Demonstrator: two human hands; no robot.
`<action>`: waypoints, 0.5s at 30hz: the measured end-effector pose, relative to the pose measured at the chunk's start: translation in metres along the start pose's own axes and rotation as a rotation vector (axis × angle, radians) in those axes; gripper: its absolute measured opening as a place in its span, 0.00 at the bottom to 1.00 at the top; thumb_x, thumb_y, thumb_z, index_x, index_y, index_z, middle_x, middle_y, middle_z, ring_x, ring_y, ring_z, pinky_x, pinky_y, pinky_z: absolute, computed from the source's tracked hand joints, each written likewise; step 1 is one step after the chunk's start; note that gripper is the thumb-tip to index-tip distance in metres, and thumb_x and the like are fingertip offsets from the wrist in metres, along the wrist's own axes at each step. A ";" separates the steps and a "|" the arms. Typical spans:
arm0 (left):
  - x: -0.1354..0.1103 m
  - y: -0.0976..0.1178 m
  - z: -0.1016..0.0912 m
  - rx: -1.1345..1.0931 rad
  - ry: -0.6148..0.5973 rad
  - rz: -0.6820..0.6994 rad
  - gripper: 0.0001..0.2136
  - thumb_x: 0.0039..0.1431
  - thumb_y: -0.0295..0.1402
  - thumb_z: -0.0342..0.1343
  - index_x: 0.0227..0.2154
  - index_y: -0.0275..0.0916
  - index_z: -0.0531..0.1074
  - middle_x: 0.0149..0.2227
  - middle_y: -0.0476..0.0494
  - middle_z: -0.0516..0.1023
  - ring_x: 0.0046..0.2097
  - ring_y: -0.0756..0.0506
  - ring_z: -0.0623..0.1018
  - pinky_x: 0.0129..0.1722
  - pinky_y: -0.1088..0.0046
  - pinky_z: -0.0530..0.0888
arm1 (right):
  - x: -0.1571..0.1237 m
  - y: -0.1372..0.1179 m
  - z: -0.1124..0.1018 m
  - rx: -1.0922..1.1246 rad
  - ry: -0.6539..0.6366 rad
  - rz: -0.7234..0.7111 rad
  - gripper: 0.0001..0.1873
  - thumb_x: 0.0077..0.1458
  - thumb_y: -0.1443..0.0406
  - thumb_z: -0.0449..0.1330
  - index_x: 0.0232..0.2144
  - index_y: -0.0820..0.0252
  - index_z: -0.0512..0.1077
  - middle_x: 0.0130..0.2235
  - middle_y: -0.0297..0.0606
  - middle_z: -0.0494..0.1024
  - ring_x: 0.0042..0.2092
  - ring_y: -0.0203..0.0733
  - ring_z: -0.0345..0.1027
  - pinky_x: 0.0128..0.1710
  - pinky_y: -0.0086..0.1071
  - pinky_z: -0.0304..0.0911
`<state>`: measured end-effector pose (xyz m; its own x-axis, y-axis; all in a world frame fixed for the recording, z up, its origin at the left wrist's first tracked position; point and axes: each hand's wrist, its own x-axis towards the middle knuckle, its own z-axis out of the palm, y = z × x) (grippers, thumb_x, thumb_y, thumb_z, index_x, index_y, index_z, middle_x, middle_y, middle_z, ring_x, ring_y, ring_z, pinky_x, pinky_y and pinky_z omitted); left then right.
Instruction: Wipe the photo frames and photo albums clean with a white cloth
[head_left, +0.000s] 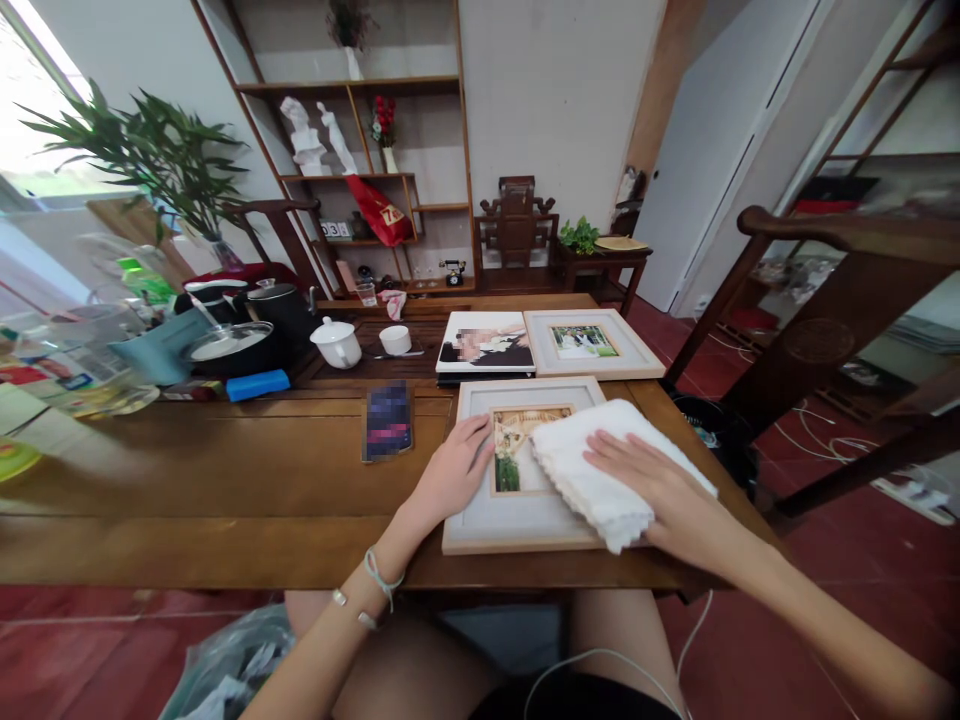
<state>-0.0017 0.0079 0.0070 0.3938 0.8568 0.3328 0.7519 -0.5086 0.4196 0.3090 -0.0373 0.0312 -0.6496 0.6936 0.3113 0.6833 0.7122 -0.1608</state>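
Note:
A light wooden picture frame [450,535] lies near the table's front edge, with a small photo [512,440] inside a pale mat. My left hand [459,462] rests on its left side, fingers stretched out over the border. On the frame's right part is a folded white towel [600,450] with a ruffled edge. My right hand [637,475] holds this towel down from above, fingers laid along it; the thumb is hidden. The towel covers the frame's right side and part of the photo.
Behind lie a photo album [486,345] and a second picture frame [592,345]. A phone [387,420] is left of my left hand. Farther left stand a white lidded cup [336,343], a lidded pan [231,348] and a blue box [257,386]. A wooden chair [840,330] stands right.

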 end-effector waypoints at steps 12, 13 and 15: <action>-0.002 -0.001 0.004 -0.023 0.045 -0.024 0.18 0.69 0.34 0.42 0.55 0.36 0.68 0.60 0.37 0.67 0.62 0.41 0.65 0.63 0.57 0.63 | 0.015 -0.056 0.018 -0.154 0.031 0.117 0.40 0.36 0.75 0.51 0.57 0.77 0.66 0.60 0.56 0.67 0.65 0.58 0.51 0.64 0.55 0.50; -0.002 -0.001 0.005 -0.023 0.044 -0.022 0.18 0.69 0.34 0.42 0.55 0.35 0.68 0.60 0.37 0.67 0.62 0.41 0.64 0.63 0.57 0.63 | 0.008 -0.071 0.019 -0.139 0.032 0.085 0.41 0.35 0.75 0.51 0.58 0.76 0.64 0.61 0.56 0.66 0.65 0.58 0.51 0.63 0.55 0.51; -0.001 -0.002 0.005 -0.022 0.030 -0.017 0.18 0.69 0.34 0.42 0.55 0.34 0.68 0.60 0.36 0.66 0.63 0.41 0.64 0.63 0.57 0.62 | -0.004 -0.094 0.020 -0.116 0.030 0.025 0.44 0.34 0.74 0.51 0.59 0.76 0.62 0.62 0.55 0.64 0.66 0.58 0.50 0.63 0.54 0.53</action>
<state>-0.0011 0.0082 0.0020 0.3651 0.8626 0.3502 0.7464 -0.4960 0.4436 0.2408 -0.1045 0.0265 -0.6227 0.7061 0.3370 0.7343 0.6762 -0.0599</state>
